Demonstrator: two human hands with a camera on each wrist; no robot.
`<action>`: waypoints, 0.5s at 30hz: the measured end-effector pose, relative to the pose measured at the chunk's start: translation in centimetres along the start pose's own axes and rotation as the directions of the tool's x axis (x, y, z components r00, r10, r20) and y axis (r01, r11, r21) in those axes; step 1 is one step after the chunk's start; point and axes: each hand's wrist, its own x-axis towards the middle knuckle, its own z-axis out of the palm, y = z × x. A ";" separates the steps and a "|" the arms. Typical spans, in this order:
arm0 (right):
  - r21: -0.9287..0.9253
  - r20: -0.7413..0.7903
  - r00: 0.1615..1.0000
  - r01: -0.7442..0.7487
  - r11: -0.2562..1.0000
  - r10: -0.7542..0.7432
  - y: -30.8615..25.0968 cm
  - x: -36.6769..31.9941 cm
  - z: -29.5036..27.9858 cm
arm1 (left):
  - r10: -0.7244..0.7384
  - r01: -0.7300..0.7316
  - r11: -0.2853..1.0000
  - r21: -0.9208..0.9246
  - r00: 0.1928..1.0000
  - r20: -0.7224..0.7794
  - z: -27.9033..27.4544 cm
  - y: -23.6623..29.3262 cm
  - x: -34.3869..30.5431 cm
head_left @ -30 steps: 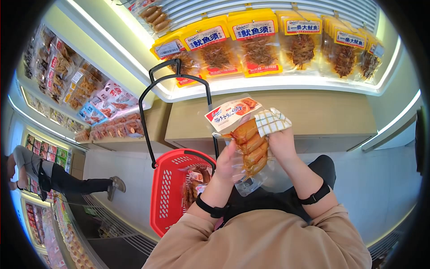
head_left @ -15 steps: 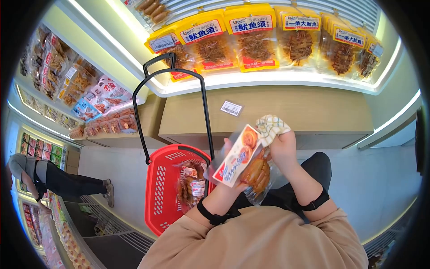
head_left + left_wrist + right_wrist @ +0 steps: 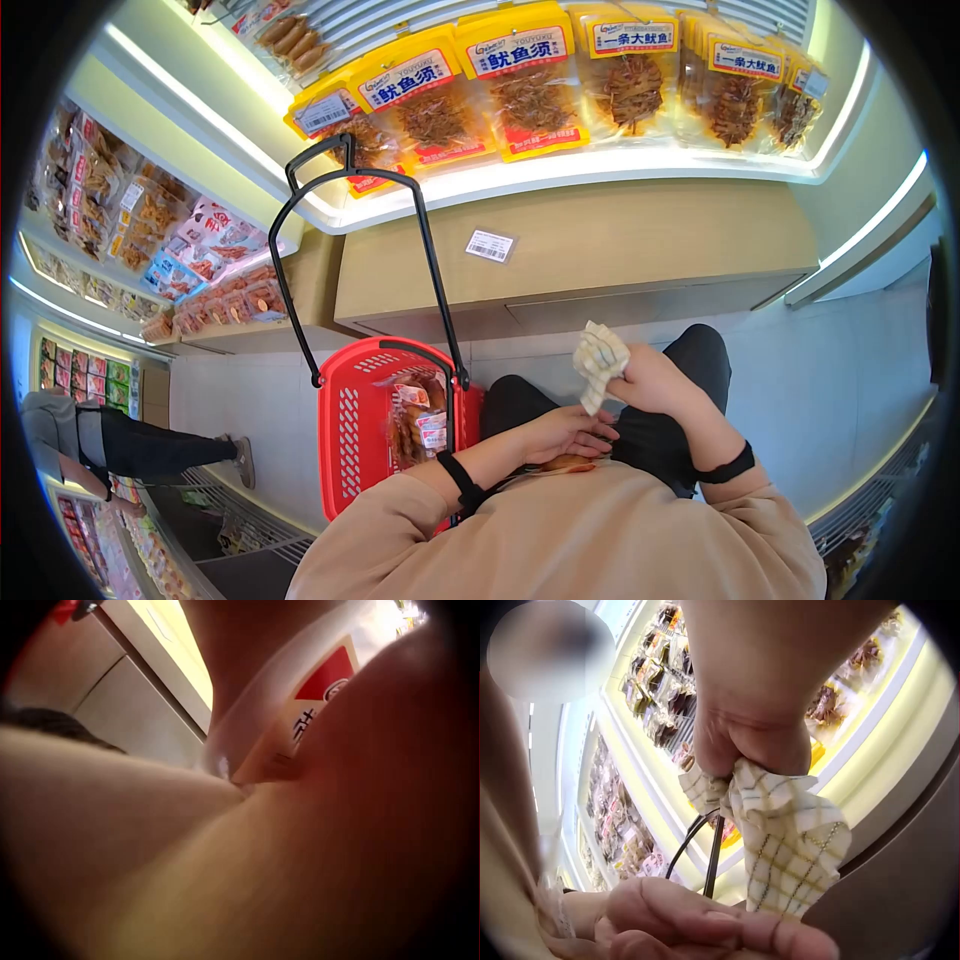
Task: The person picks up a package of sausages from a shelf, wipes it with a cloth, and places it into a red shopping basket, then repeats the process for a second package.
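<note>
My right hand (image 3: 652, 380) grips a bunched white cloth (image 3: 601, 362) with a checked pattern, part of it hanging below the fist in the right wrist view. Close to the front of my shirt, my left hand (image 3: 567, 436) holds a clear plastic pack of squid (image 3: 570, 463). Only a brown-orange strip of the pack shows under the hand. Its red and white label (image 3: 326, 679) appears beside the thumb in the left wrist view. Left fingers (image 3: 712, 922) stretch out below the cloth in the right wrist view.
A red shopping basket (image 3: 337, 430) with several packs (image 3: 410, 425) stands left of my legs, its black handle (image 3: 430, 260) raised. A white price card (image 3: 490, 245) lies on the wooden ledge (image 3: 650, 245). Yellow squid packs (image 3: 520, 75) hang behind. Another person (image 3: 130, 430) stands at far left.
The pack has come down from in front of me to against my shirt, in my left hand. My right hand with the cloth has lowered and moved off the pack.
</note>
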 end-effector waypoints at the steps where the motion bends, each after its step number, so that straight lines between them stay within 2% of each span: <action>1: -0.050 0.043 0.998 0.044 0.998 -0.041 0.8 -2.0 -0.5 | 0.025 -0.026 0.995 -0.096 1.000 -0.016 -0.3 -0.3 -0.3; 2: -0.101 0.092 0.992 0.092 0.991 -0.083 1.3 -3.9 -0.8 | 0.055 -0.058 0.991 -0.121 0.998 -0.026 -1.1 -0.9 0.0; 3: -0.096 0.195 0.980 0.058 0.994 -0.039 0.8 -5.3 -1.3 | 0.060 -0.067 0.987 -0.147 0.997 -0.053 -1.4 -0.8 0.0; 5: -0.127 0.241 0.968 0.107 0.986 -0.074 1.0 -6.9 0.2 | 0.060 -0.081 0.976 -0.204 0.992 -0.109 -1.6 -1.0 0.1; 7: -0.119 0.224 0.960 0.196 0.973 -0.166 1.4 -6.9 2.7 | 0.077 -0.096 0.974 -0.207 0.992 -0.096 -1.9 -1.5 1.0; 9: -0.366 0.241 0.961 0.217 0.905 -0.133 1.6 -5.9 4.2 | 0.075 -0.097 0.979 -0.180 0.989 -0.126 -1.6 -1.2 1.4; 11: -0.176 0.039 0.954 0.300 0.937 -0.298 2.0 -5.5 4.6 | 0.138 -0.150 0.972 -0.183 0.987 -0.077 -1.6 -0.5 1.2; 13: -0.059 -0.145 0.930 0.333 0.941 -0.339 1.7 -4.6 3.1 | 0.229 -0.216 0.942 -0.257 0.973 0.021 -0.9 2.6 -0.7; 14: 0.111 -0.240 0.940 0.274 0.955 -0.242 2.0 -3.9 2.2 | 0.365 -0.356 0.930 -0.088 0.922 0.129 -2.2 4.0 -0.6; 15: 0.455 -0.369 0.930 0.179 0.872 0.002 1.8 -3.0 1.7 | 0.408 -0.395 0.868 0.302 0.913 0.024 -2.4 4.8 -1.5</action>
